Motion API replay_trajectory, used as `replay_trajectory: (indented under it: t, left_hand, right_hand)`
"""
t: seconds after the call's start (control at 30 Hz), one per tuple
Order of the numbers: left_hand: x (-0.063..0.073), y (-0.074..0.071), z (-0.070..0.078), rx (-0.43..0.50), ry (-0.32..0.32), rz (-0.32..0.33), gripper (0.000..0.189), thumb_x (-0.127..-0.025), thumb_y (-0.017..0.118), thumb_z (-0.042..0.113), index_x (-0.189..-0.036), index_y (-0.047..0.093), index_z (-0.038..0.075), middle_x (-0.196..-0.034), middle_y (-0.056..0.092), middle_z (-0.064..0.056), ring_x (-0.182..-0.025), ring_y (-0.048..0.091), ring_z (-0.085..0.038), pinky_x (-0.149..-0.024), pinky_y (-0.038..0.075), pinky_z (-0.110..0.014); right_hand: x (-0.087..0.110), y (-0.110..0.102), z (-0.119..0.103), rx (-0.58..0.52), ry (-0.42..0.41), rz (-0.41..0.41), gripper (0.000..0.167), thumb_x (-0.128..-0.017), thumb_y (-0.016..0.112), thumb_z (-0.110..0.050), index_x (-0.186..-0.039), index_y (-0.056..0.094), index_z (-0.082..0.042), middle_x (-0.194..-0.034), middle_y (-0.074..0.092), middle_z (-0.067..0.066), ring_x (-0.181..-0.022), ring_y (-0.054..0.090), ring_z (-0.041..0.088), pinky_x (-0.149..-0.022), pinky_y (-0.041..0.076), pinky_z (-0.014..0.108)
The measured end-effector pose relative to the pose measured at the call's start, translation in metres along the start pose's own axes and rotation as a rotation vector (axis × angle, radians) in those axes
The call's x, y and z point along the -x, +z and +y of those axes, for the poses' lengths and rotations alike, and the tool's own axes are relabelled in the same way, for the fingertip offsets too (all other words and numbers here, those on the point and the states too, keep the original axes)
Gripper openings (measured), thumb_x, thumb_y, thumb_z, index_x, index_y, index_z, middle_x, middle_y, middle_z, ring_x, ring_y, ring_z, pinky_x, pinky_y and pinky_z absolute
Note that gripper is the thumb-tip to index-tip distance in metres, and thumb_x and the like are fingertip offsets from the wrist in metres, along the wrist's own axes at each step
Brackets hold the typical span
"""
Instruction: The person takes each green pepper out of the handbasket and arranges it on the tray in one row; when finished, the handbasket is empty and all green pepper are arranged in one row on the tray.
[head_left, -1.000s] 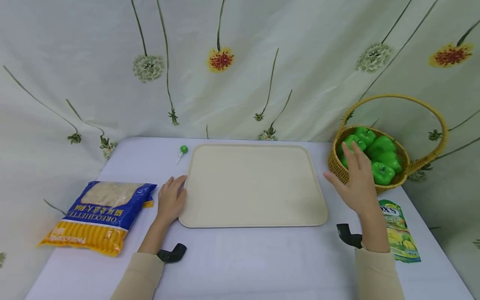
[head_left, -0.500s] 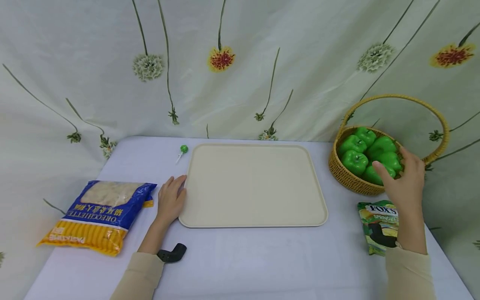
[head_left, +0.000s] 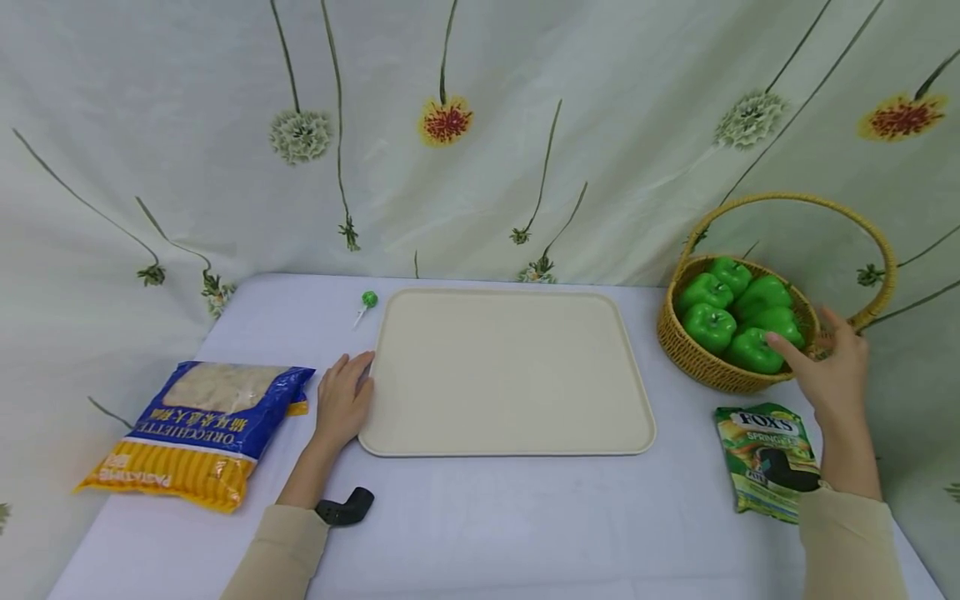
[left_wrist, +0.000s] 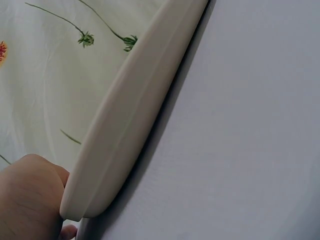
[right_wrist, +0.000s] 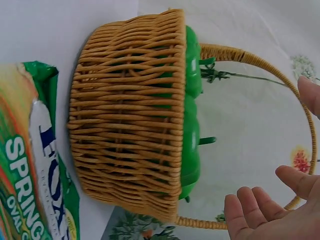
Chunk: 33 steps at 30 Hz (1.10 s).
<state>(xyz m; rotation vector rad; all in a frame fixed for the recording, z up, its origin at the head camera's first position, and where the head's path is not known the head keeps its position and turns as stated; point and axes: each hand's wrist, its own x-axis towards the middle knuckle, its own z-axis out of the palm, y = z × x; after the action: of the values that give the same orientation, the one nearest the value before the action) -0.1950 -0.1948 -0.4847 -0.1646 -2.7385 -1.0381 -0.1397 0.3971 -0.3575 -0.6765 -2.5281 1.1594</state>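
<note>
My left hand (head_left: 344, 402) rests against the left edge of the beige tray (head_left: 507, 371), fingers relaxed. In the left wrist view, part of that hand (left_wrist: 32, 197) shows beside the tray's rim (left_wrist: 125, 120). My right hand (head_left: 836, 367) is at the right side of a wicker basket (head_left: 693, 357), by the foot of its tall handle. Thumb and fingers are spread apart with nothing between them in the right wrist view. Several green bell peppers (head_left: 709, 327) fill the basket. Whether the fingertips touch the handle I cannot tell.
Below the basket lies a green Fox's candy bag (head_left: 768, 454), partly covered by the black wrist camera. A blue and yellow pasta bag (head_left: 198, 433) lies at the left. A green lollipop (head_left: 368, 300) is near the tray's upper left corner. Flowered cloth hangs behind.
My right hand has moved from in front of the peppers rightward to the basket's right side, uncovering the peppers and most of the candy bag. The left hand and tray stay put.
</note>
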Motion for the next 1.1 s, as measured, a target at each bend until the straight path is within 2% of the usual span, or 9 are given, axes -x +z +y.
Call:
replay_trajectory:
  t: [0.13,0.23,0.3,0.37,0.6,0.73,0.83,0.97,1.1]
  left_hand:
    - [0.000,0.000,0.000,-0.001,-0.002,0.002,0.043,-0.096,0.045,0.005,-0.138,0.050,-0.002,-0.144,0.048,-0.023,-0.143,0.026,-0.047,-0.118,0.010,-0.063]
    - [0.000,0.001,0.000,0.001,0.002,0.010,0.043,-0.095,0.045,0.004,-0.138,0.050,-0.002,-0.144,0.049,-0.023,-0.142,0.027,-0.047,-0.117,0.011,-0.063]
    - [0.000,0.001,0.000,0.002,0.005,0.017,0.043,-0.095,0.045,0.004,-0.137,0.051,-0.003,-0.143,0.049,-0.024,-0.142,0.027,-0.047,-0.117,0.011,-0.064]
    - [0.000,0.001,-0.001,0.004,0.008,0.024,0.043,-0.095,0.046,0.004,-0.137,0.051,-0.003,-0.143,0.050,-0.024,-0.142,0.028,-0.047,-0.117,0.012,-0.064]
    - [0.000,0.002,-0.002,0.009,0.007,0.024,0.043,-0.095,0.046,0.005,-0.137,0.050,-0.003,-0.143,0.049,-0.024,-0.141,0.028,-0.048,-0.117,0.011,-0.064]
    - [0.000,0.002,-0.002,0.007,-0.005,0.008,0.044,-0.095,0.045,0.006,-0.138,0.050,-0.003,-0.144,0.049,-0.024,-0.142,0.026,-0.048,-0.118,0.010,-0.063]
    - [0.000,0.002,-0.002,0.006,-0.009,0.005,0.044,-0.095,0.044,0.006,-0.138,0.049,-0.003,-0.144,0.049,-0.024,-0.142,0.026,-0.047,-0.118,0.010,-0.063]
    - [0.000,0.002,-0.002,0.009,-0.002,0.019,0.044,-0.095,0.045,0.006,-0.138,0.050,-0.003,-0.143,0.049,-0.024,-0.142,0.027,-0.048,-0.117,0.010,-0.063]
    - [0.001,0.004,-0.003,0.011,0.012,0.039,0.043,-0.094,0.046,0.005,-0.136,0.051,-0.003,-0.142,0.050,-0.024,-0.141,0.029,-0.048,-0.116,0.011,-0.064]
  right_hand:
    - [-0.005,0.001,0.006,-0.010,0.046,-0.054,0.089,-0.092,0.059,-0.046,-0.158,0.008,-0.015,-0.158,0.010,0.027,-0.132,0.025,0.042,-0.078,0.037,0.028]
    - [-0.008,0.004,0.012,-0.041,0.076,-0.085,0.092,-0.092,0.059,-0.047,-0.158,0.004,-0.014,-0.159,0.007,0.025,-0.137,0.020,0.042,-0.094,0.043,0.041]
    - [-0.011,0.006,0.015,-0.064,0.082,-0.100,0.094,-0.092,0.060,-0.046,-0.158,0.002,-0.013,-0.160,0.006,0.025,-0.141,0.018,0.041,-0.107,0.037,0.052]
    - [-0.013,0.008,0.019,-0.081,0.080,-0.112,0.094,-0.092,0.061,-0.044,-0.158,0.002,-0.011,-0.160,0.005,0.025,-0.141,0.017,0.042,-0.112,0.029,0.059]
    - [-0.018,0.013,0.027,-0.058,0.072,-0.132,0.093,-0.093,0.060,-0.043,-0.157,0.004,-0.006,-0.155,0.012,0.031,-0.132,0.026,0.045,-0.098,0.038,0.051]
    - [-0.020,0.016,0.030,-0.067,0.063,-0.155,0.094,-0.094,0.059,-0.041,-0.156,0.001,-0.003,-0.156,0.008,0.033,-0.137,0.022,0.050,-0.103,0.034,0.060]
    - [-0.021,0.018,0.032,-0.060,0.050,-0.163,0.093,-0.094,0.060,-0.039,-0.156,0.001,-0.001,-0.156,0.008,0.035,-0.137,0.022,0.053,-0.101,0.034,0.062]
    - [-0.021,0.019,0.032,-0.032,0.031,-0.162,0.092,-0.094,0.060,-0.038,-0.156,0.004,0.000,-0.153,0.009,0.036,-0.133,0.025,0.051,-0.088,0.041,0.047]
    - [-0.021,0.021,0.032,-0.003,0.022,-0.152,0.089,-0.094,0.060,-0.037,-0.155,0.007,0.002,-0.152,0.011,0.036,-0.130,0.026,0.050,-0.081,0.039,0.035]
